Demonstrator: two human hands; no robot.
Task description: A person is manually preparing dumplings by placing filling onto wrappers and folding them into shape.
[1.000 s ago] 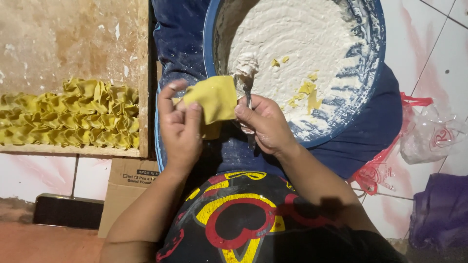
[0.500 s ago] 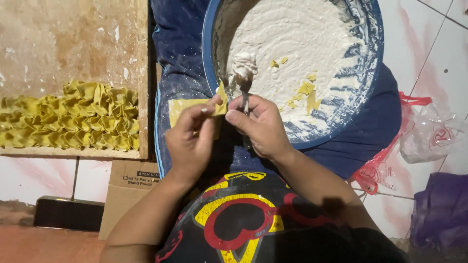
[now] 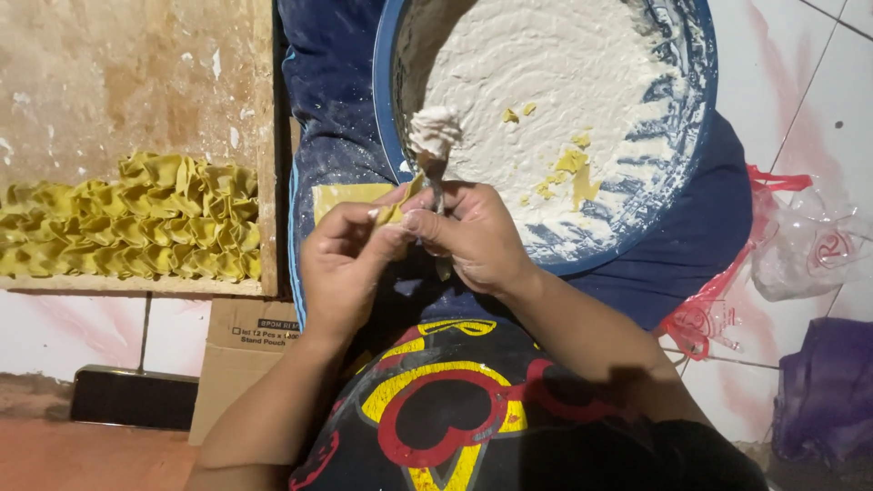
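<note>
- Since the earlier frames the yellow square dough wrapper (image 3: pixel 400 205), then spread open across the fingers, has been folded shut into a small wedge pinched between both hands.
- The wide blue plastic basin of white paste filling (image 3: pixel 546 136) rests on the person's lap, smeared up its wall and flecked with yellow scraps; much filling remains, so a good deal looks left to do.
- The pale floured wooden board (image 3: pixel 136 82) lies to the left, carrying the heap of folded yellow dumplings (image 3: pixel 127 223) packed in overlapping rows: by the look of it, many are done.
- The brown cardboard box (image 3: pixel 245 350) with a dark printed label sits under the board's near edge; a clear plastic bag with red handles and a red mark (image 3: pixel 800 245) lies on the white tiles to the right.
- The left hand (image 3: pixel 341 273) has its grip closed, thumb and forefinger pressing the wrapper's edge.
- The right hand (image 3: pixel 473 241) also pinches the wrapper while clamping the small metal spoon (image 3: pixel 435 150), loaded with a lump of filling.
- A flat stack of unused yellow wrappers (image 3: pixel 346 195) peeks out behind the left hand.
</note>
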